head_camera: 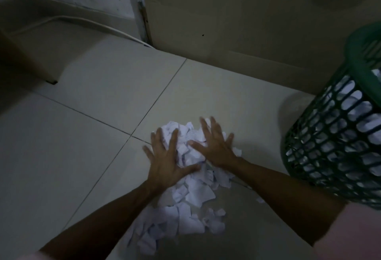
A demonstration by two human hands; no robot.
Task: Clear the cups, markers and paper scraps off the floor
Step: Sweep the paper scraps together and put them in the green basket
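- Pretty dim in here, but there's a heap of torn white paper scraps point(191, 193) piled on the pale tiled floor point(92, 99), running from near the middle of the room back toward the person.
- Left hand point(167, 160) is flat on the far left side of the pile, fingers spread and straight, thumb reaching in across the paper. No grip on anything, just pressing down on the scraps.
- Right hand point(214, 144) is the same deal on the far right side of the heap: fingers splayed out and straight, palm down on the paper, not curled round anything. It looks a bit blurry.
- The two hands are close together, with a strip of crumpled scraps showing between them.
- Off to the right there's a green plastic basket point(329, 136) with a lattice wall, tilted, sitting just beside the pile but not touching it. You can see white paper through the holes, so it's already got a fair bit inside.
- Further back, a white cable point(86, 21) runs along the bottom of the wall toward a door frame point(142, 12).
- Can't make out any cups or markers from where I'm standing.
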